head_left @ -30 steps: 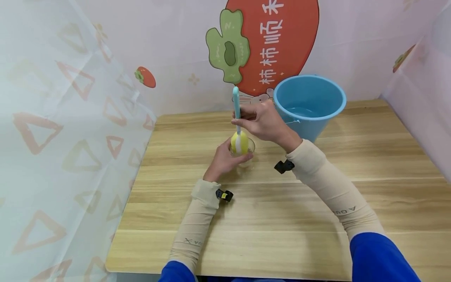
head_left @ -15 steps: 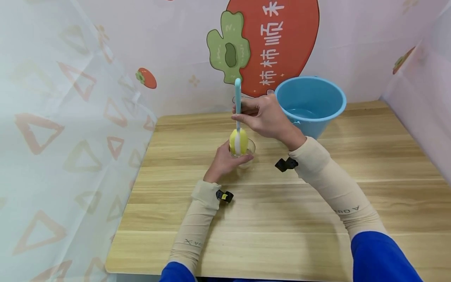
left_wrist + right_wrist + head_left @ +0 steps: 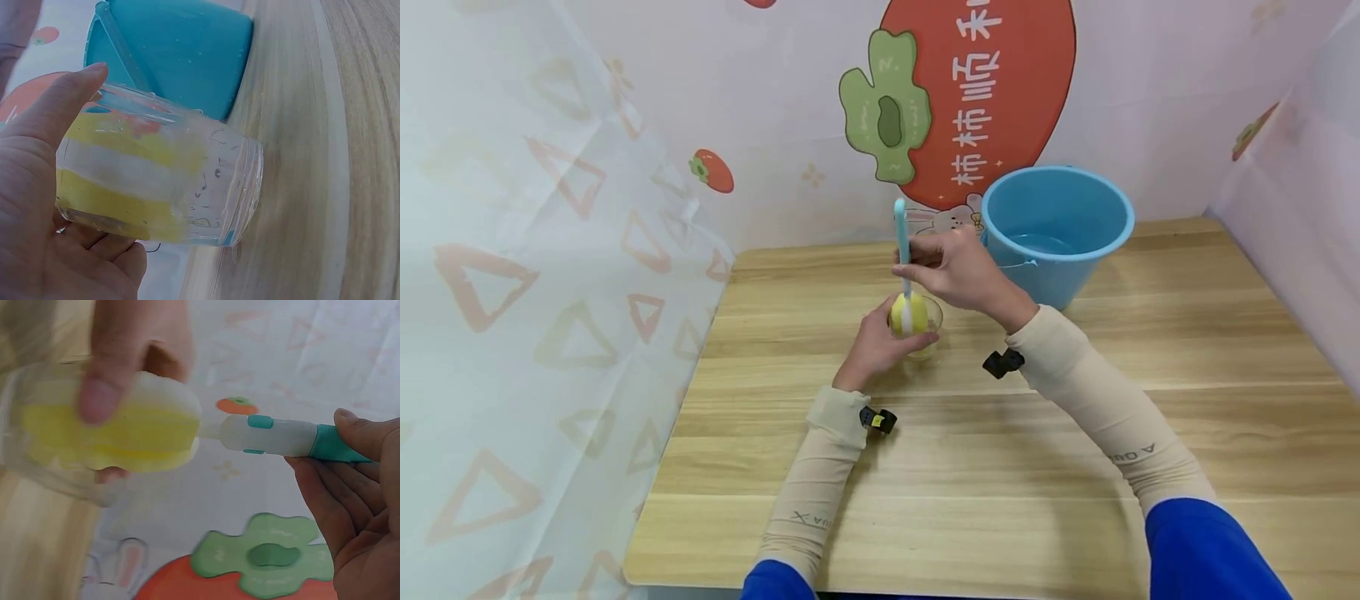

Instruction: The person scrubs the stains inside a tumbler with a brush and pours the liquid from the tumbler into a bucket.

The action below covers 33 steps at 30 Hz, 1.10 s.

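Note:
My left hand (image 3: 877, 346) grips a clear drinking glass (image 3: 228, 181) round its side, thumb on one side and fingers on the other. Inside the glass sits the yellow and white sponge head of a bottle brush (image 3: 169, 434), part of it above the rim. My right hand (image 3: 966, 262) pinches the brush's teal handle (image 3: 902, 225) between thumb and fingers, above the glass. In the left wrist view the glass shows wet streaks, and its base is close to the wooden table (image 3: 294, 187); whether they touch I cannot tell.
Behind my right hand stands a blue bucket (image 3: 1060, 212) with a wire handle, near the table's back edge. A printed cloth (image 3: 790, 108) hangs behind the table, and another covers the left side.
The brush rose slightly in the glass half a second ago, then went down deeper. My right hand moved with it, while the left hand kept its hold on the glass.

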Each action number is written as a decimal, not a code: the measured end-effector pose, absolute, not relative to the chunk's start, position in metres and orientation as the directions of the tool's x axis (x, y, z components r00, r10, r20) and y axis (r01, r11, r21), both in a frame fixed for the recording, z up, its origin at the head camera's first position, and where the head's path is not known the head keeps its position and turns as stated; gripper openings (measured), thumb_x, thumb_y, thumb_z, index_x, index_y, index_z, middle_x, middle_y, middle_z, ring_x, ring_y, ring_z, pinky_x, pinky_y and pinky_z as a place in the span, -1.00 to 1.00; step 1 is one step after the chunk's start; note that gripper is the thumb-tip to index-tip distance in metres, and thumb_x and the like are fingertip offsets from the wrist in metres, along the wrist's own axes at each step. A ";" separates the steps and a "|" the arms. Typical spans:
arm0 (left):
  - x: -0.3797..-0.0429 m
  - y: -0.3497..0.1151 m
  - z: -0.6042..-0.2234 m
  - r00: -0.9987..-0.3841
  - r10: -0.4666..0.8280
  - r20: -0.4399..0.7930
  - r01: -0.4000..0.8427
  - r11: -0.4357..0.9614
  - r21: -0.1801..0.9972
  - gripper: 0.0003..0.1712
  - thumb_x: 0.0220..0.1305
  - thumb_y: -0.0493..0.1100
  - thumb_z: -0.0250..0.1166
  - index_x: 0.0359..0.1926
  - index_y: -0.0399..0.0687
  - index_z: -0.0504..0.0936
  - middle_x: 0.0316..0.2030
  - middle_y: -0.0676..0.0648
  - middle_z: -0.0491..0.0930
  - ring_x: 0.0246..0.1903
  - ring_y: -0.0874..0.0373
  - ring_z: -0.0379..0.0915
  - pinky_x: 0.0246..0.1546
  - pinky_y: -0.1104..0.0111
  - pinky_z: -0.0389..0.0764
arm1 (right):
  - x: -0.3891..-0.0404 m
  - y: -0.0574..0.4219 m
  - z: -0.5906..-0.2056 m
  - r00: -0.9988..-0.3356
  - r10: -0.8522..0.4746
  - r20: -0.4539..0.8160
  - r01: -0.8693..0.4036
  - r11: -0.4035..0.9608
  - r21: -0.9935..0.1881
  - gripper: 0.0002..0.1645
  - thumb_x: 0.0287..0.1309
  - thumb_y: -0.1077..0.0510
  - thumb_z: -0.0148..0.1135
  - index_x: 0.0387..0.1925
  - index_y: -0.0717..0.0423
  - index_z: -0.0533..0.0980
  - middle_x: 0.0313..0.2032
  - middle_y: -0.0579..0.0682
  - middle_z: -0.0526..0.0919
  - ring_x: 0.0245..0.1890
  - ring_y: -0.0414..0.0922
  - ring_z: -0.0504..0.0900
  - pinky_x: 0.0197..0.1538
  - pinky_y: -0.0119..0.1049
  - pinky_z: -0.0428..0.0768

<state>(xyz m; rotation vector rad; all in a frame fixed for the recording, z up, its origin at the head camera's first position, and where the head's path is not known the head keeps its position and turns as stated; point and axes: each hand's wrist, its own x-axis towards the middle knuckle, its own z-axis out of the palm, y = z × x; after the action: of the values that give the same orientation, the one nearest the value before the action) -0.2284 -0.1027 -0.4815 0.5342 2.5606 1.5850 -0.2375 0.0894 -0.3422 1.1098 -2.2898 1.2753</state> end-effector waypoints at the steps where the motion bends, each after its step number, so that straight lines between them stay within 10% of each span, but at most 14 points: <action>1: -0.228 -0.103 -0.482 -0.935 0.336 0.115 0.251 0.395 0.884 -0.31 0.13 0.28 0.60 0.19 0.21 0.56 -0.15 0.03 0.66 -0.16 0.11 0.56 -0.15 0.18 0.58 | -0.236 0.090 -0.337 -0.650 -0.478 0.591 -0.754 0.302 -0.584 -0.80 0.22 0.22 0.54 -0.14 0.21 0.78 -0.25 0.06 0.87 -0.17 -0.11 0.88 -0.09 -0.24 0.80; 8: -0.229 -0.103 -0.481 -0.934 0.334 0.126 0.255 0.375 0.891 -0.42 0.12 0.26 0.61 0.01 0.20 0.56 -0.24 0.02 0.61 -0.23 0.10 0.51 -0.19 0.18 0.53 | -0.232 0.094 -0.317 -0.647 -0.438 0.624 -0.759 0.295 -0.580 -0.74 0.21 0.19 0.56 -0.08 0.17 0.78 -0.22 0.02 0.87 -0.15 -0.16 0.87 -0.02 -0.38 0.75; 18: -0.229 -0.102 -0.482 -0.937 0.332 0.109 0.246 0.404 0.881 -0.12 0.13 0.31 0.59 0.42 0.28 0.47 -0.04 0.06 0.67 -0.10 0.10 0.60 -0.13 0.17 0.64 | -0.239 0.089 -0.356 -0.701 -0.451 0.552 -0.704 0.319 -0.634 -0.83 0.25 0.19 0.52 -0.16 0.18 0.79 -0.27 0.05 0.87 -0.21 -0.11 0.88 -0.11 -0.23 0.80; 25: -0.227 -0.103 -0.482 -0.940 0.323 0.110 0.236 0.382 0.894 -0.40 0.11 0.28 0.61 0.04 0.21 0.56 -0.23 0.03 0.62 -0.21 0.11 0.51 -0.18 0.16 0.54 | -0.233 0.092 -0.321 -0.673 -0.456 0.582 -0.734 0.319 -0.599 -0.76 0.21 0.20 0.56 -0.10 0.18 0.79 -0.23 0.03 0.88 -0.15 -0.14 0.87 -0.02 -0.26 0.78; 33: -0.229 -0.103 -0.483 -0.934 0.335 0.124 0.258 0.394 0.882 -0.30 0.15 0.26 0.60 0.23 0.24 0.56 -0.08 0.02 0.68 -0.10 0.08 0.58 -0.08 0.10 0.62 | -0.234 0.089 -0.334 -0.684 -0.468 0.559 -0.718 0.297 -0.630 -0.82 0.22 0.23 0.54 -0.14 0.20 0.78 -0.26 0.03 0.87 -0.18 -0.14 0.88 -0.08 -0.24 0.80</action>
<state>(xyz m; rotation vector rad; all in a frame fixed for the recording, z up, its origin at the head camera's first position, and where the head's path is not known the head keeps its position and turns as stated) -0.2286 -0.1030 -0.4827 0.5458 2.5605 1.5995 -0.2336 0.0893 -0.3342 1.0823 -2.2991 1.3333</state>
